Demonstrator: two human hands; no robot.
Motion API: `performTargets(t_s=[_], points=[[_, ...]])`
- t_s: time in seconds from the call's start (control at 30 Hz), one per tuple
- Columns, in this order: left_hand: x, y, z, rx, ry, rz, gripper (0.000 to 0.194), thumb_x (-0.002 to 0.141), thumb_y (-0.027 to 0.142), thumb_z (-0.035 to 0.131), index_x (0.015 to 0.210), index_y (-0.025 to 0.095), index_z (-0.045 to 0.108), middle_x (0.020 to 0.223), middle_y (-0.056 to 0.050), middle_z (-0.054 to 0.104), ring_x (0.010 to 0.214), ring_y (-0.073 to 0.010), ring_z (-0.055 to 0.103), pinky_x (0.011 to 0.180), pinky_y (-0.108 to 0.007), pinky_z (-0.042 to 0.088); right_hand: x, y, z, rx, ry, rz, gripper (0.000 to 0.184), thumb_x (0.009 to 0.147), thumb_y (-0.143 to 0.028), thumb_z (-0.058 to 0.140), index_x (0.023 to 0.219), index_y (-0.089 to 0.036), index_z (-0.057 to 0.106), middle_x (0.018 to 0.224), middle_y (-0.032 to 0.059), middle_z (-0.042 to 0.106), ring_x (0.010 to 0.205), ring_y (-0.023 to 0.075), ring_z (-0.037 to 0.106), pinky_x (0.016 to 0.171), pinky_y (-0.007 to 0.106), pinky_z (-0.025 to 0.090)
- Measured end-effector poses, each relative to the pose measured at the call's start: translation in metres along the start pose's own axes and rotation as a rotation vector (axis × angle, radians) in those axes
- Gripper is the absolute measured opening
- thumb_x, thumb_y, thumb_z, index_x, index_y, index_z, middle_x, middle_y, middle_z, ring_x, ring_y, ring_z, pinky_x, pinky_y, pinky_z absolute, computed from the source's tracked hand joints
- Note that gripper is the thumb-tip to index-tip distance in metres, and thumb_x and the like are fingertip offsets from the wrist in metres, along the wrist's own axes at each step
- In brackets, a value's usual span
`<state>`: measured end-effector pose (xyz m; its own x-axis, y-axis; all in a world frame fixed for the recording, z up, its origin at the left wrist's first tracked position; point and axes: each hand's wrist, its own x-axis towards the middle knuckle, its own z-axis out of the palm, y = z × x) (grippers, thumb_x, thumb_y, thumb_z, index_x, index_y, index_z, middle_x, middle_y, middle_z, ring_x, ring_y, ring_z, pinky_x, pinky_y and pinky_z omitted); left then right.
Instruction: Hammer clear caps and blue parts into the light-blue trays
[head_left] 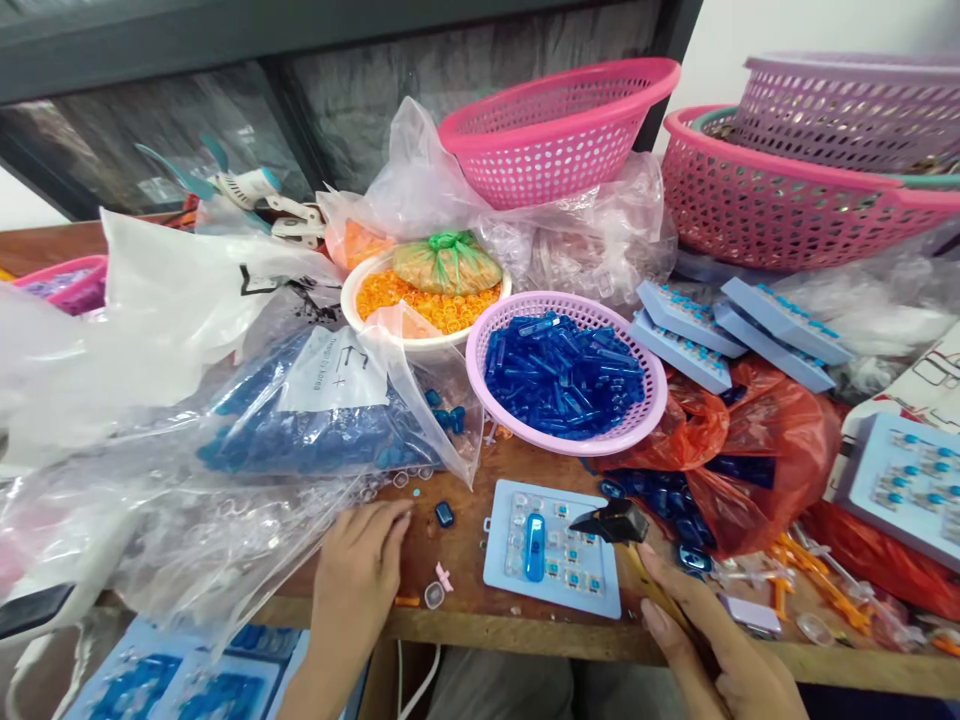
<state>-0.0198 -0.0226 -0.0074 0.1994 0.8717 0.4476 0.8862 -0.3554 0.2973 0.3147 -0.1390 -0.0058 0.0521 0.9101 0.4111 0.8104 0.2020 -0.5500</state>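
Note:
My left hand [358,575] rests on the wooden bench [465,560], fingers bent, fingertips by a loose blue piece [444,514] and clear plastic bags. My right hand [720,645] grips the wooden handle of a small black-headed hammer [615,522], whose head hovers over the upper right of a light-blue tray [551,550]. One blue capsule-shaped piece [534,546] stands in the tray among small blue-topped parts.
A lilac basket [566,372] of blue pieces and a white bowl [424,300] of orange rings sit behind the tray. Bags of blue parts [300,425] lie left, a red bag [750,440] and stacked filled trays [739,330] right. Pink baskets [555,130] stand at the back.

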Motion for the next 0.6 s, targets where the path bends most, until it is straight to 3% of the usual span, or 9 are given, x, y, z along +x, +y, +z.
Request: performTargets(t_s=[0.2,0.37,0.47,0.6], points=[[0.008,0.006,0.015,-0.068,0.022,-0.001,0.036,0.104,0.035,0.040,0.112,0.021,0.072,0.101,-0.009,0.073,0.091,-0.0272,0.067,0.084,-0.043,0.055,0.000,-0.001,-0.001,0.004,-0.005,0.009,0.041,0.100,-0.025,0.056,0.141,-0.026,0.058,0.125,0.0019,0.073,0.106,0.0208,0.073,0.088,0.022,0.059],[0.007,0.002,0.009,-0.099,0.028,0.042,0.029,0.104,0.038,0.047,0.103,0.021,0.070,0.098,-0.007,0.073,0.091,-0.0267,0.068,0.086,-0.042,0.053,0.002,-0.002,-0.002,0.036,-0.014,0.027,0.040,0.100,-0.025,0.056,0.140,-0.026,0.058,0.123,0.0018,0.074,0.104,0.0201,0.074,0.087,0.021,0.060],[0.013,0.027,-0.001,-0.156,0.059,0.034,0.022,0.103,0.037,0.052,0.103,0.024,0.071,0.099,-0.004,0.071,0.091,-0.0239,0.067,0.086,-0.038,0.051,0.005,-0.004,-0.004,0.027,-0.010,0.041,0.038,0.100,-0.022,0.056,0.139,-0.025,0.058,0.123,0.0024,0.075,0.107,0.0191,0.073,0.090,0.021,0.058],[0.022,0.091,-0.002,-0.343,0.036,0.148,0.011,0.099,0.029,0.062,0.103,0.026,0.071,0.097,-0.002,0.066,0.091,-0.0198,0.063,0.082,-0.031,0.049,0.000,-0.004,-0.009,-0.003,0.028,0.066,0.034,0.101,-0.021,0.055,0.135,-0.022,0.059,0.122,0.0042,0.075,0.108,0.0196,0.073,0.092,0.022,0.057]])
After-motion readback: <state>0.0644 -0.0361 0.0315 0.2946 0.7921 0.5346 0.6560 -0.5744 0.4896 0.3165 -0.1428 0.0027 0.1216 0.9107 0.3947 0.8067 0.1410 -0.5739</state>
